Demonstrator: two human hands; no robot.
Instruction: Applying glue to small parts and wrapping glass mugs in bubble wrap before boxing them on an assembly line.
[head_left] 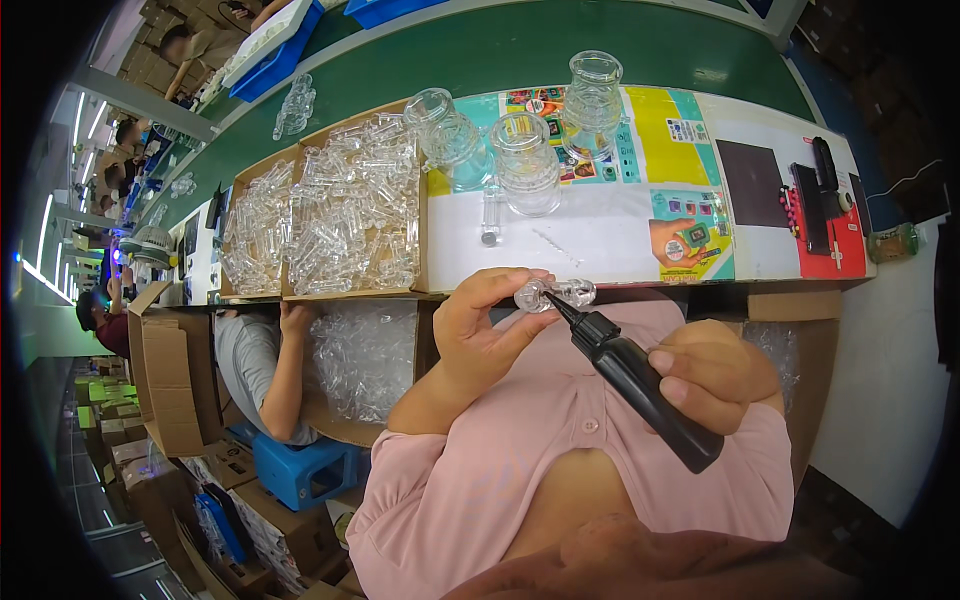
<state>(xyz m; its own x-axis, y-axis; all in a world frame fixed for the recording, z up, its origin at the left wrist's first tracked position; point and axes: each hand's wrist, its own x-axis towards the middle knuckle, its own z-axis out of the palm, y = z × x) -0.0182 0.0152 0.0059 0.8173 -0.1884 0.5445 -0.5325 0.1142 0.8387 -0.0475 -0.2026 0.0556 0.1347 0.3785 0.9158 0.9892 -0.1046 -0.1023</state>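
Close to my chest, at the table's near edge, my left hand [478, 335] pinches a small clear plastic piece [578, 291] with a round end. My right hand [715, 372] is wrapped round a black squeeze bottle [650, 402], tilted so that its pointed nozzle [562, 308] meets the round end of the piece. Whether any liquid comes out is too small to tell. Beyond my hands, a clear tube [491, 212] with a dark end lies on the white board. Three clear jar-like vessels [527, 170] stand farther back.
A cardboard box [423, 245] of clear plastic parts is on the table at left. Beneath it, a lower carton holds bagged clear parts [362, 365]. A co-worker's grey sleeve [262, 360] and a blue stool [290, 465] are at left. A dark phone [810, 210] lies at right.
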